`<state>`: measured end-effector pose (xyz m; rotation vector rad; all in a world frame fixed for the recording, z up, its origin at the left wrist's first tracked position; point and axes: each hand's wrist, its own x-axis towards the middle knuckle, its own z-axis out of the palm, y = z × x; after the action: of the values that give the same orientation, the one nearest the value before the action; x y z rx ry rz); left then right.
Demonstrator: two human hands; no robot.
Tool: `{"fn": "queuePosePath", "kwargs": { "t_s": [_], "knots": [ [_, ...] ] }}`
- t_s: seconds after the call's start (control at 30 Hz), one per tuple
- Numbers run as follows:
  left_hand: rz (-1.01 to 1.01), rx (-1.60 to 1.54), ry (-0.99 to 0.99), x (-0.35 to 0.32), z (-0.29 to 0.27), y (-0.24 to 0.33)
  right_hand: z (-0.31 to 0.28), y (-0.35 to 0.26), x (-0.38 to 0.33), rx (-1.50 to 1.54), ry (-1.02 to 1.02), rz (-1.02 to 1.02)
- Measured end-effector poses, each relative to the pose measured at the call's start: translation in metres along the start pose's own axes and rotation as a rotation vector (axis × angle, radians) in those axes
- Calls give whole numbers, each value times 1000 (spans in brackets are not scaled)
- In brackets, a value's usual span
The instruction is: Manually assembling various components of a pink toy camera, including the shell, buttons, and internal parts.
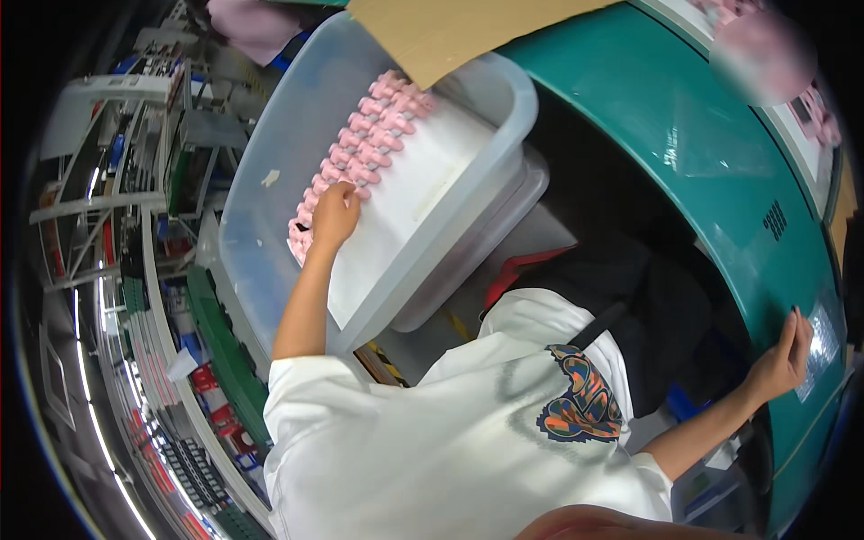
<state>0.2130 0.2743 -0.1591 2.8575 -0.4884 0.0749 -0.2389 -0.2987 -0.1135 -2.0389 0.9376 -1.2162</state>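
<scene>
Inside a pale translucent bin (236, 236), several small pink rounded plastic pieces (364, 144) lie in tight rows along the left part of a white sheet (423, 180). My left hand (337, 214) reaches into the bin, its fingers curled down and pinched at the edge of the rows, on one of the pink pieces; the fingertips are partly hidden. Far to the right, my right hand (783, 358) rests at a green work surface (630, 81), fingers stretched out and nothing visible in them. Beside it lies a shiny clear plastic piece (821, 346).
A brown cardboard sheet (459, 31) overhangs the bin's far end. Another bin (531, 189) sits beneath the first. Shelving with racks and parts (135, 198) stands on the left, near a green tray (225, 333). More pink pieces (817, 115) lie at the far right.
</scene>
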Motion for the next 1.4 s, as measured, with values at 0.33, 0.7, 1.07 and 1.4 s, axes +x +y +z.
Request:
{"fn": "queuePosePath", "kwargs": {
  "t_s": [0.33,0.7,1.07,1.4],
  "knots": [
    [-429,284,-121,-91,-11,-174,-4,7,7,-26,72,102],
    [-605,-23,73,-108,41,-223,-1,0,7,-61,65,119],
    [-571,305,-234,-70,23,-216,-1,1,6,-91,44,104],
    [-521,504,-183,-81,-32,-177,2,0,6,-95,49,83]
  ]
}}
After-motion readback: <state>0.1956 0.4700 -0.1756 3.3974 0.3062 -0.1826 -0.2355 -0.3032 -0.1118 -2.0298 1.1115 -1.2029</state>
